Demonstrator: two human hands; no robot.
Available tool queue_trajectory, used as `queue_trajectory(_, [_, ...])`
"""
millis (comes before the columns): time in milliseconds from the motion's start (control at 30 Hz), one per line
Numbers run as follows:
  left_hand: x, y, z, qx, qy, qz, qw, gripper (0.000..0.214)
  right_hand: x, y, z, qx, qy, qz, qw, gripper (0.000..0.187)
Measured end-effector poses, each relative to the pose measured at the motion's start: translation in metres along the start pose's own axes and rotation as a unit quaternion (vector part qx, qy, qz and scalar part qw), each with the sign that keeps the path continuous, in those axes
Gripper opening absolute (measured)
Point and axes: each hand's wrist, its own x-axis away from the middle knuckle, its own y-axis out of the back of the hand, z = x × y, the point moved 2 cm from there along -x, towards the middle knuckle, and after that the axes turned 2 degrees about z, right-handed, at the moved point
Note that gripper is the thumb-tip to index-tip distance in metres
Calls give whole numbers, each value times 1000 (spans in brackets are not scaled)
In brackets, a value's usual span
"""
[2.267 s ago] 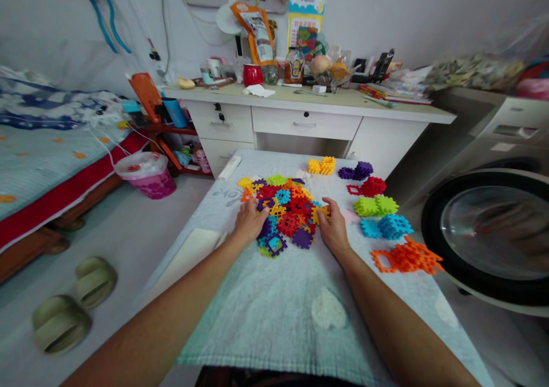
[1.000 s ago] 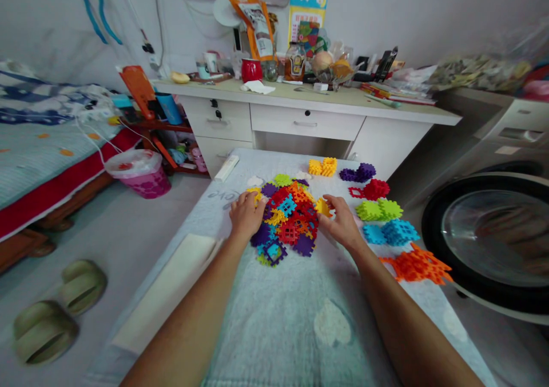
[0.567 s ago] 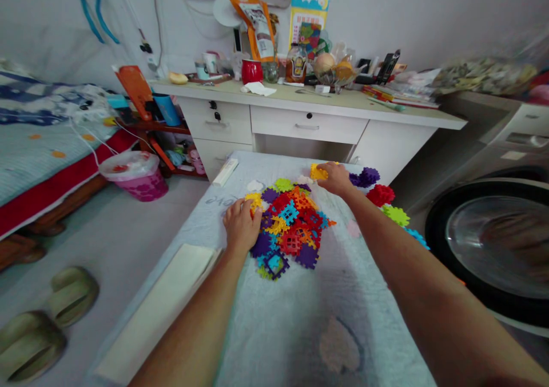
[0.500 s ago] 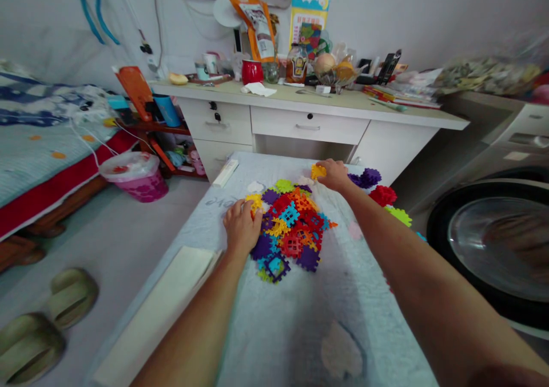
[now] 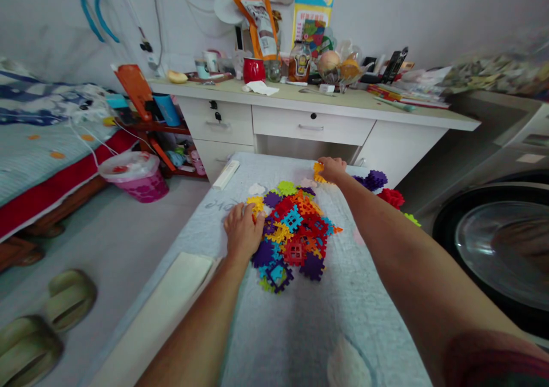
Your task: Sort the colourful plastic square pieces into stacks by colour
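A heap of mixed coloured interlocking tiles (image 5: 291, 232) lies on a table covered with a pale blue towel (image 5: 300, 330). My left hand (image 5: 241, 231) rests at the heap's left edge, fingers curled on a yellow tile (image 5: 256, 205). My right hand (image 5: 331, 168) reaches to the far side of the table, closed on yellow tiles (image 5: 318, 172) at the sorted yellow stack. Sorted purple tiles (image 5: 374, 179), red tiles (image 5: 391, 197) and green tiles (image 5: 412, 219) show behind my right forearm.
A white desk (image 5: 317, 121) crowded with cups, bottles and fruit stands past the table. A washing machine door (image 5: 497, 250) is at the right. On the left are a bed (image 5: 38, 158), a pink bin (image 5: 137, 174) and green slippers (image 5: 47, 318) on the floor.
My right hand took a yellow tile from the heap's right side and carried it to the far yellow stack. My left hand shifted along the heap's left edge onto a yellow tile.
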Motion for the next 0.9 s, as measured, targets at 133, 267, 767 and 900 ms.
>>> queue_trajectory(133, [0, 0, 0, 0, 8, 5, 1000, 43, 5, 2, 3, 13, -18, -11, 1000, 38])
queue_trajectory(267, [-1, 1, -1, -7, 12, 15, 1000, 44, 15, 14, 25, 10, 18, -56, 998, 42])
queue_trajectory(767, [0, 6, -4, -2, 3, 20, 1000, 40, 43, -25, 113, -27, 51, 145, 988, 45])
queue_trajectory(900, [0, 6, -5, -4, 3, 27, 1000, 40, 47, -23, 115, -40, 58, 110, 991, 44])
